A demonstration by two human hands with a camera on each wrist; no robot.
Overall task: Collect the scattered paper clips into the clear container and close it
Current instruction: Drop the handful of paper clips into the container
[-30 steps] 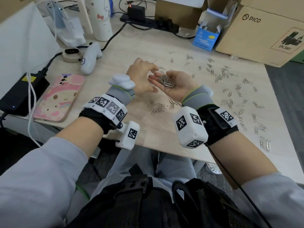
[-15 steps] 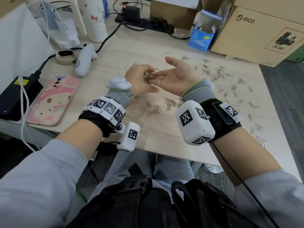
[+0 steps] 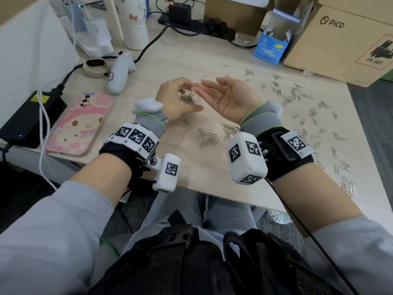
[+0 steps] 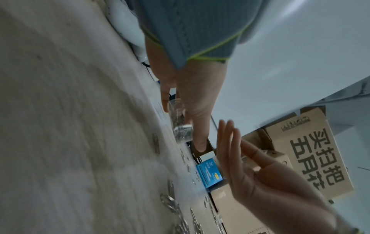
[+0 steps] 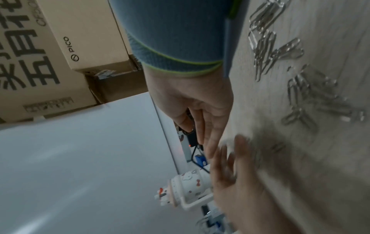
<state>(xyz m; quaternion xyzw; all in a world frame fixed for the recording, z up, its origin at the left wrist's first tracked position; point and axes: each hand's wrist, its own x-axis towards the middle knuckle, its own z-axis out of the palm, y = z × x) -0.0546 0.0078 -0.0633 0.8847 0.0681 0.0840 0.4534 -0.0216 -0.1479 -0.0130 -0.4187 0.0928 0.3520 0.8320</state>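
My left hand [image 3: 180,94] grips a small clear container [image 3: 188,98] with a heap of silver paper clips inside, just above the table [image 3: 170,60]. In the left wrist view the container [image 4: 181,129] sits between the thumb and fingers of my left hand [image 4: 192,110]. My right hand [image 3: 217,92] is right beside it, palm up, fingers straight, nothing in it. It shows the same way as my right hand [image 4: 240,158] in the left wrist view. Loose paper clips [image 3: 293,96] lie scattered to the right, and a small pile [image 3: 210,136] lies between my wrists.
More clips [image 3: 344,167] run along the table's right edge. A pink phone [image 3: 78,124], a black power brick [image 3: 29,116] and a white controller [image 3: 120,71] lie on the left. At the back stand a blue box [image 3: 274,45], a cardboard box [image 3: 344,39] and a white bottle [image 3: 136,22].
A second ago my right palm held a heap of clips. It tipped toward the container in my left hand, and now the palm is bare and the clips are in the container.
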